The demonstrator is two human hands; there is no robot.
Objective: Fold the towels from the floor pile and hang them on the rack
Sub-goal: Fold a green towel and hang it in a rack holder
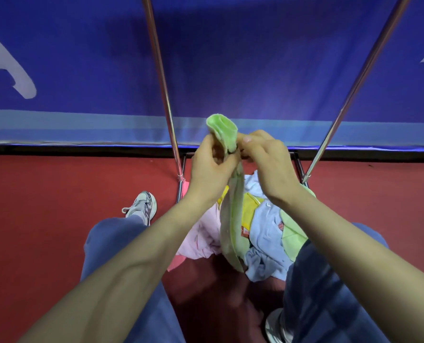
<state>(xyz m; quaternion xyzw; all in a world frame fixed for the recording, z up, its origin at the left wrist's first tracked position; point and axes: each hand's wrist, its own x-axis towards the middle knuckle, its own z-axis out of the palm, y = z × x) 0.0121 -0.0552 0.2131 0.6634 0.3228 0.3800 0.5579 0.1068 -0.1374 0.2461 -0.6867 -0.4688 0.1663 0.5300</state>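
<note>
Currently the green towel [231,219] is held up in the air, in the gap between the two slanting chrome rack poles. The left pole [162,79] is seen just beside the left hand [209,169]. The right pole [359,75] leans away to the right, so more open room is left on that side higher up. The space in front of the towel is closed off by a blue banner [255,58].

Grip: the towel is pinched from both sides. The fingers of the left hand are curled round its left edge, and the thumb and fingertips of the right hand [265,157] are pressed on its right edge. The two hands are nearly touching.

The top end is doubled over into a small rounded loop above the hands. The rest hangs below them as a narrow lengthwise-folded strip, pale green, terry texture.

The strip's lower end is draped over the floor pile [263,253], where pink, yellow, light blue and green towels are seen crumpled together. The pile is flanked by two legs in blue trousers, with a white sneaker [141,205] to the left on the red floor [57,206].
</note>
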